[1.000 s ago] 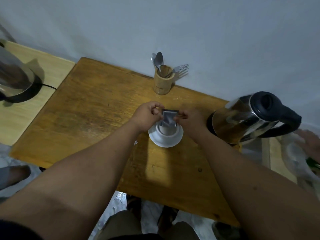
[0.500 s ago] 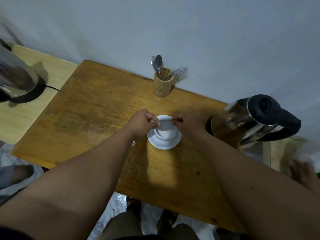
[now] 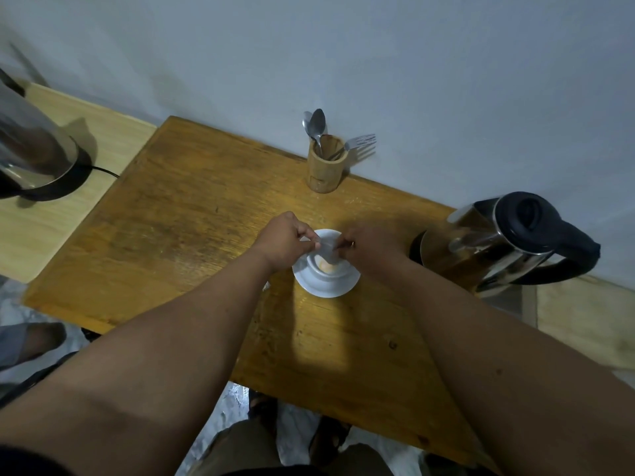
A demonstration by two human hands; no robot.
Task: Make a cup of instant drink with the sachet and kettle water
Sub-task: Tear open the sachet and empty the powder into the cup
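A white cup (image 3: 326, 269) stands on a white saucer (image 3: 324, 286) in the middle of the wooden table (image 3: 192, 218). Pale powder lies at the cup's bottom. Both hands pinch a small sachet (image 3: 329, 247) directly above the cup, tilted mouth down. My left hand (image 3: 287, 240) holds its left end and my right hand (image 3: 369, 247) its right end. A steel kettle (image 3: 498, 242) with a black lid and handle sits on its base at the table's right edge.
A bamboo holder (image 3: 324, 164) with spoons and a fork stands by the wall behind the cup. A second steel kettle (image 3: 31, 156) sits on a lighter side table at left. My feet and the floor show below the table's near edge.
The sachet went from hanging dark and folded over the cup to stretched flat, then tipped into the cup; powder now shows inside. Another person's hand at the far right is gone from view.
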